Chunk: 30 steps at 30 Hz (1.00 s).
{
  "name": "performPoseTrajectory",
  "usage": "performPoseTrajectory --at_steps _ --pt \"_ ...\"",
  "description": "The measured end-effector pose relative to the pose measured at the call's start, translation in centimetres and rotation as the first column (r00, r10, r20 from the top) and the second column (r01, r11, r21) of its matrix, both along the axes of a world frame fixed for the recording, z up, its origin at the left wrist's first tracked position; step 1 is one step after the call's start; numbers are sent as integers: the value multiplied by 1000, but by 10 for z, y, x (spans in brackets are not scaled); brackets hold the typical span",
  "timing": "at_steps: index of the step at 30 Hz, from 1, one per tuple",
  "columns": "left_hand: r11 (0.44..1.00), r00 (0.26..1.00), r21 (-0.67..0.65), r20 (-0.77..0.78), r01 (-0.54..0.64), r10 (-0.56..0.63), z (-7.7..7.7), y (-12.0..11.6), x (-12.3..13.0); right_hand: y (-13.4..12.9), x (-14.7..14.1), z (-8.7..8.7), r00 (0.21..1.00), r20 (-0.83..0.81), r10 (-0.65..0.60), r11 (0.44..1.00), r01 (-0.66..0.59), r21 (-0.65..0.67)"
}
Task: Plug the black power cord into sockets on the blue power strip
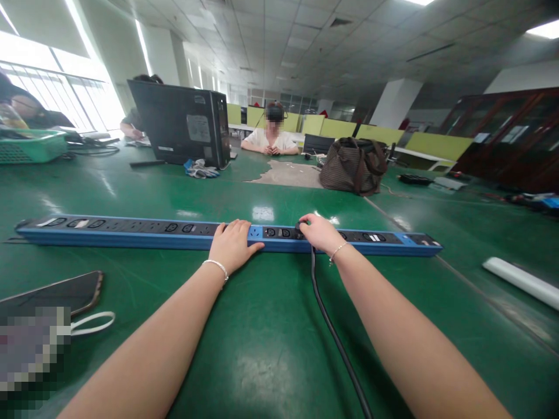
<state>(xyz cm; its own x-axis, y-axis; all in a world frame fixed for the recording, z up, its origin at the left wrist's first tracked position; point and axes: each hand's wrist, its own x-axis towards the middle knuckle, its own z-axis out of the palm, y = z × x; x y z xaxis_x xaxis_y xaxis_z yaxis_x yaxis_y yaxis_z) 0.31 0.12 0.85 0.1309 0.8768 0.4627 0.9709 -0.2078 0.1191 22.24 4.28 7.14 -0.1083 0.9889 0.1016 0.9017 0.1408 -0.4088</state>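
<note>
A long blue power strip with a black socket face lies crosswise on the green table. My left hand is closed over its middle, fingers across the top and thumb along the front side. Right of that, my right hand pinches a black plug at the socket face. How deep the plug sits in a socket cannot be seen. From beneath my right hand a black cable runs down toward the table's near edge.
A phone lies at the near left, a white bar at the right. Farther back stand a black computer case, gloves, a brown bag and a green basket. A person sits across the table.
</note>
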Motion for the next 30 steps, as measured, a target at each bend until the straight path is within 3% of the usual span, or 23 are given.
performPoseTrajectory --at_steps 11,23,30 --pt "1000 998 1 56 11 -11 1 -1 1 -6 -16 2 988 156 6 1000 -3 -23" --pt "1000 995 -16 98 10 -9 0 -2 1 -8 -4 1 994 106 13 998 -6 -70" --pt "1000 995 -19 103 7 -5 1 -2 2 -13 -14 1 985 173 11 994 9 -109"
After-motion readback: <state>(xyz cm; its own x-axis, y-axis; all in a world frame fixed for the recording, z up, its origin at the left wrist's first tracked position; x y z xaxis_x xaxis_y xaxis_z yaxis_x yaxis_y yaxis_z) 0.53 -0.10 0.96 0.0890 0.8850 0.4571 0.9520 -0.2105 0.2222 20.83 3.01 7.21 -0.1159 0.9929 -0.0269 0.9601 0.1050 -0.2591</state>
